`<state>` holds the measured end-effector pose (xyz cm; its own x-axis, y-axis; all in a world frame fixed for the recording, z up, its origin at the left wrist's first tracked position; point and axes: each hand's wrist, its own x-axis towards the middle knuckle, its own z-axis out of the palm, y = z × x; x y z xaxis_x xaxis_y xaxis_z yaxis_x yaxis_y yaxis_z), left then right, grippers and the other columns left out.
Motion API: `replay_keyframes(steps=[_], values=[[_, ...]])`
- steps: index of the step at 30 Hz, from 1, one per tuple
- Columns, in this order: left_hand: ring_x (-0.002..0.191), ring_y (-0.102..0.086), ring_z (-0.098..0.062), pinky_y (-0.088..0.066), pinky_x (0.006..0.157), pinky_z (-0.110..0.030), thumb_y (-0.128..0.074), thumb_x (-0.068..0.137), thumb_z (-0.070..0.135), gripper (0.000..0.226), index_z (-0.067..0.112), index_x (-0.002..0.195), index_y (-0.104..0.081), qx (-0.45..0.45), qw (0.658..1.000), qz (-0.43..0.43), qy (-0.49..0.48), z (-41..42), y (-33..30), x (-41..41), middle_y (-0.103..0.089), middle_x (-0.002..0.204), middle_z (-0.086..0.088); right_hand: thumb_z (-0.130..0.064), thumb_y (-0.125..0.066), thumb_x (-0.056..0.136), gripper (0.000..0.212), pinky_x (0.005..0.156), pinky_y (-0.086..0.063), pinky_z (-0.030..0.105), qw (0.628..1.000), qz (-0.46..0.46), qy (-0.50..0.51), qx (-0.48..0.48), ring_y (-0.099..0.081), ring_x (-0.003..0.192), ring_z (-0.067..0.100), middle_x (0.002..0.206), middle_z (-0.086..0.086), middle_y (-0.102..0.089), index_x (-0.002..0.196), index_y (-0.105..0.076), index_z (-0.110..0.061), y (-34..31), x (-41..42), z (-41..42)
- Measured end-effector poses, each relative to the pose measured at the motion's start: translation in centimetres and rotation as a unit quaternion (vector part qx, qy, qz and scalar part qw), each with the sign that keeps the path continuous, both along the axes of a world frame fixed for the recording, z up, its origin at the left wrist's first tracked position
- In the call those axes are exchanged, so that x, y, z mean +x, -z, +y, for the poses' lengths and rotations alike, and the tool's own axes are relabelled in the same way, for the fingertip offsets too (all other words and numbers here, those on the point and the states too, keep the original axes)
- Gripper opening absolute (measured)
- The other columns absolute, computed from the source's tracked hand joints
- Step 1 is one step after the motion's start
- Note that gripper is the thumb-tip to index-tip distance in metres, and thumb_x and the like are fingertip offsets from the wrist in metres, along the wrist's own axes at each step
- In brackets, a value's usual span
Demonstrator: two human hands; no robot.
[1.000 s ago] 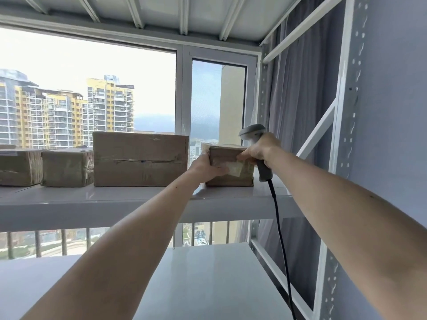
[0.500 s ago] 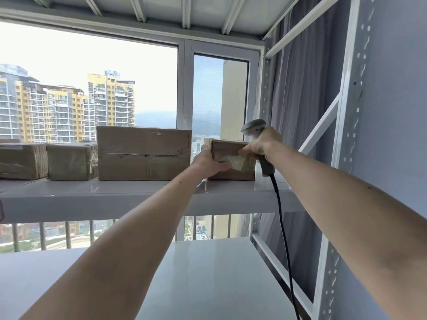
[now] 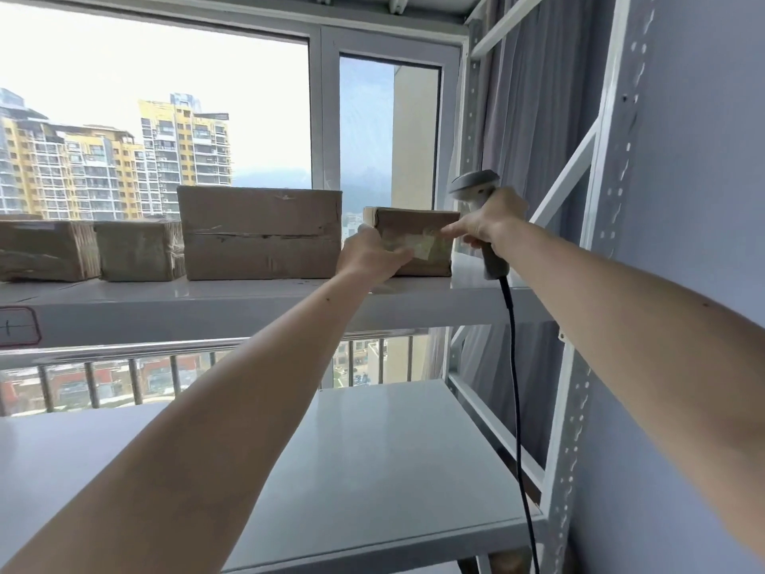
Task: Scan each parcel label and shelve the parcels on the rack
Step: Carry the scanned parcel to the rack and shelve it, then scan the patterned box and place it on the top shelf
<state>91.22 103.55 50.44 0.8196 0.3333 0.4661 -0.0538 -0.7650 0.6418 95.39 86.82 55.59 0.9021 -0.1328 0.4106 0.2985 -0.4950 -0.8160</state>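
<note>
Left hand [image 3: 369, 258] presses flat on the small brown cardboard parcel [image 3: 414, 241], right hand [image 3: 492, 223] grips the grey corded scanner [image 3: 476, 188], index finger touching its blurred label [image 3: 422, 247], three taped cardboard boxes [image 3: 261, 234] leftward.

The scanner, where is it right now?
In the head view, the scanner is at right, gripped by the right hand just right of the small parcel on the upper shelf, its cable hanging down.
</note>
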Motion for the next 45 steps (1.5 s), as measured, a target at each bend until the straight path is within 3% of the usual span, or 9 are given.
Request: replay_keyframes(steps=[4, 7, 9, 13, 17, 20, 25, 34, 45], values=[[0.126, -0.053, -0.031, -0.051, 0.087, -0.039, -0.070, 0.090, 0.050, 0.075, 0.006, 0.142, -0.041, 0.044, 0.996, -0.050, -0.059, -1.6, 1.1, -1.0, -0.053, 0.134, -0.013, -0.018, -0.094, 0.067, 0.056, 0.077, -0.063, 0.034, 1.000, -0.002, 0.001, 0.012, -0.069, 0.075, 0.019, 0.095, 0.012, -0.074, 0.111, -0.063, -0.002, 0.4, -2.6, -1.6], [0.140, -0.038, -0.031, -0.049, 0.103, -0.047, -0.070, 0.088, 0.051, 0.075, 0.008, 0.143, -0.041, 0.046, 0.991, -0.096, -0.080, -2.8, 1.9, -1.4, -0.043, 0.146, -0.013, -0.015, -0.092, 0.071, 0.052, 0.070, -0.061, 0.032, 1.000, 0.001, 0.008, 0.018, -0.066, 0.064, 0.017, 0.090, 0.013, -0.073, 0.110, -0.062, -0.001, 1.1, -4.7, -3.0], [0.140, -0.035, -0.029, -0.048, 0.104, -0.043, -0.069, 0.090, 0.046, 0.065, 0.010, 0.138, -0.047, 0.048, 0.981, -0.174, -0.070, -4.3, 2.6, -1.9, -0.044, 0.147, -0.011, -0.015, -0.092, 0.070, 0.047, 0.072, -0.063, 0.033, 1.000, -0.003, 0.024, 0.015, -0.067, 0.065, 0.018, 0.088, 0.013, -0.073, 0.102, -0.060, -0.003, 1.6, -6.0, -4.0], [0.132, -0.040, -0.026, -0.040, 0.084, -0.029, -0.068, 0.093, 0.041, 0.048, 0.011, 0.127, -0.054, -0.001, 0.961, -0.275, 0.018, -9.1, 4.6, -3.4, -0.053, 0.134, -0.007, -0.011, -0.093, 0.069, 0.048, 0.075, -0.064, 0.038, 0.997, 0.002, 0.060, 0.045, -0.066, 0.061, 0.018, 0.072, 0.008, -0.067, 0.101, -0.059, -0.004, 3.0, -7.8, -7.0], [0.124, -0.048, -0.023, -0.037, 0.080, -0.030, -0.062, 0.097, 0.039, 0.040, 0.013, 0.127, -0.055, -0.048, 0.962, -0.244, 0.112, -14.0, 7.1, -4.0, -0.059, 0.127, -0.004, -0.011, -0.094, 0.067, 0.041, 0.055, -0.059, 0.029, 0.991, 0.019, 0.120, 0.059, -0.064, 0.053, 0.016, 0.075, 0.009, -0.070, 0.091, -0.061, -0.007, 4.8, -9.8, -11.0], [0.108, -0.058, -0.020, -0.038, 0.074, -0.031, -0.058, 0.100, 0.039, 0.033, 0.014, 0.122, -0.057, -0.056, 0.965, -0.193, 0.170, -17.9, 8.8, -4.2, -0.064, 0.118, 0.000, -0.012, -0.094, 0.068, 0.048, 0.046, -0.052, 0.025, 0.983, 0.026, 0.165, 0.076, -0.063, 0.050, 0.014, 0.081, 0.009, -0.070, 0.102, -0.061, -0.006, 6.4, -11.7, -14.3], [0.098, -0.065, -0.018, -0.047, 0.076, -0.035, -0.058, 0.098, 0.043, 0.033, 0.018, 0.119, -0.054, -0.070, 0.950, -0.144, 0.268, -24.3, 11.8, -5.2, -0.068, 0.110, 0.006, -0.009, -0.092, 0.070, 0.048, 0.061, -0.063, 0.030, 0.968, 0.041, 0.233, 0.084, -0.066, 0.057, 0.016, 0.079, 0.008, -0.070, 0.108, -0.063, -0.003, 9.3, -15.4, -19.2], [0.105, -0.064, -0.017, -0.049, 0.078, -0.036, -0.056, 0.099, 0.047, 0.039, 0.020, 0.127, -0.050, -0.034, 0.909, -0.050, 0.413, -32.9, 17.5, -9.3, -0.068, 0.117, 0.007, -0.009, -0.091, 0.071, 0.041, 0.053, -0.056, 0.025, 0.918, 0.075, 0.374, 0.108, -0.067, 0.056, 0.014, 0.080, 0.008, -0.070, 0.100, -0.061, -0.008, 14.6, -23.6, -24.7], [0.105, -0.062, -0.017, -0.041, 0.073, -0.032, -0.054, 0.099, 0.044, 0.041, 0.018, 0.130, -0.048, -0.009, 0.830, 0.028, 0.557, -40.2, 22.8, -17.3, -0.068, 0.117, 0.006, -0.005, -0.086, 0.070, 0.033, 0.071, -0.065, 0.037, 0.818, 0.119, 0.546, 0.138, -0.069, 0.060, 0.020, 0.070, 0.010, -0.069, 0.089, -0.059, -0.007, 20.4, -35.2, -30.0]])
